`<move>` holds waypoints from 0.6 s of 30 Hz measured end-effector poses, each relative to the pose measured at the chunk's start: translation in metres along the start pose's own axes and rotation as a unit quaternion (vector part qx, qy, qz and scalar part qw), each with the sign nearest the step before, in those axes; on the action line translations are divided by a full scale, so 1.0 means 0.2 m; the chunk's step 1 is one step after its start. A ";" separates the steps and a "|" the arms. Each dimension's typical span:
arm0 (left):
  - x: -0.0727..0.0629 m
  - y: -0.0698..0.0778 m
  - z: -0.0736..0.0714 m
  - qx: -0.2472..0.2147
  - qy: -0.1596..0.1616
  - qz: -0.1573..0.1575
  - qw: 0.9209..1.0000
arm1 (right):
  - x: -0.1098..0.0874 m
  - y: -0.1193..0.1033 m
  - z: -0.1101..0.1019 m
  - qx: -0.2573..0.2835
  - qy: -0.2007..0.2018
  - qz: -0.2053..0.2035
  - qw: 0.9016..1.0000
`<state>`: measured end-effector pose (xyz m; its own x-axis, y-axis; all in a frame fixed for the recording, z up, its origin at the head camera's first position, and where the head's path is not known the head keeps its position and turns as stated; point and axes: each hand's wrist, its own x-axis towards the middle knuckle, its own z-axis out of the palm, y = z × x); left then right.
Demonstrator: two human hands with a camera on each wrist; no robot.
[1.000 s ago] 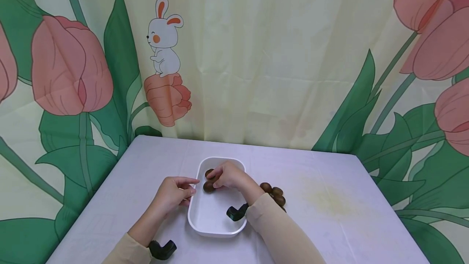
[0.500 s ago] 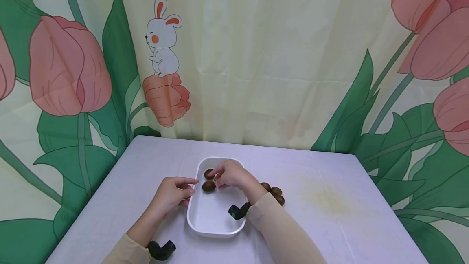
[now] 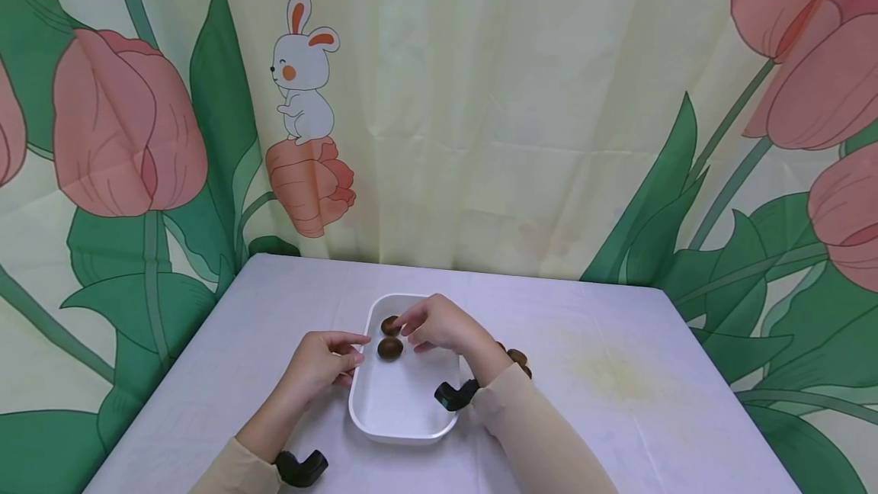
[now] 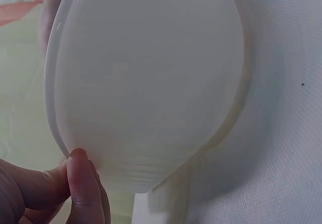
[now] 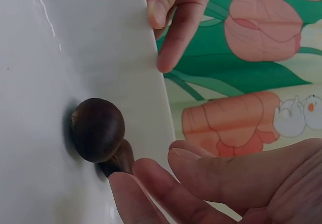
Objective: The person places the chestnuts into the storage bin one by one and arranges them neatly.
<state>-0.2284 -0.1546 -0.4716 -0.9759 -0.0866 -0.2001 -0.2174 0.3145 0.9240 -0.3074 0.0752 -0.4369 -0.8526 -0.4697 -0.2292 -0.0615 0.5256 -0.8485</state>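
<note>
- My left hand (image 3: 322, 360) rests its fingertips on the white, rounded-rectangular, plastic-looking tray (image 3: 403, 410) at 10 o'clock on its rim; I judge this light contact steadies the tray.
- Those fingers are extended, index above thumb, propped on the edge, not wrapped round it.
- Two glossy, dark-brown, rounded chestnuts (image 3: 390, 348) lie inside the tray, towards 11 o'clock, one beyond the other; whether they touch, I cannot tell.
- Perhaps they sit there because that corner falls between my two hands.
- My right hand (image 3: 442, 324) hangs over the tray's 1 o'clock side, fingers loosely spread, pinching nothing; whether a fingertip brushes the farther chestnut, I cannot tell.
- That forearm comes in from 5 o'clock, wrist bent, fingers pointing to 9 o'clock.
- More brown chestnuts (image 3: 517, 357) lie outside at 3 o'clock, partly behind my wrist, probably kept on the right hand's side for easy reach.
</note>
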 end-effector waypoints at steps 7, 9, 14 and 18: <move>0.00 0.00 0.00 0.000 -0.001 -0.003 1.000 | -0.04 -0.01 -0.03 0.023 -0.001 0.004 1.000; 0.00 0.00 0.00 0.003 -0.001 -0.002 1.000 | -0.05 -0.02 -0.04 0.029 0.000 0.003 1.000; 0.00 0.00 0.00 0.003 -0.001 -0.003 1.000 | -0.08 -0.03 -0.07 0.032 0.006 0.005 0.999; 0.00 0.00 0.00 0.003 -0.002 -0.002 1.000 | -0.11 -0.03 -0.09 0.040 0.009 0.002 0.999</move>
<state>-0.2292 -0.1545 -0.4708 -0.9750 -0.0845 -0.2057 -0.2221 0.3203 0.9209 -0.2975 0.0947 -0.4182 -0.8616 -0.4548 -0.2255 -0.0169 0.4696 -0.8827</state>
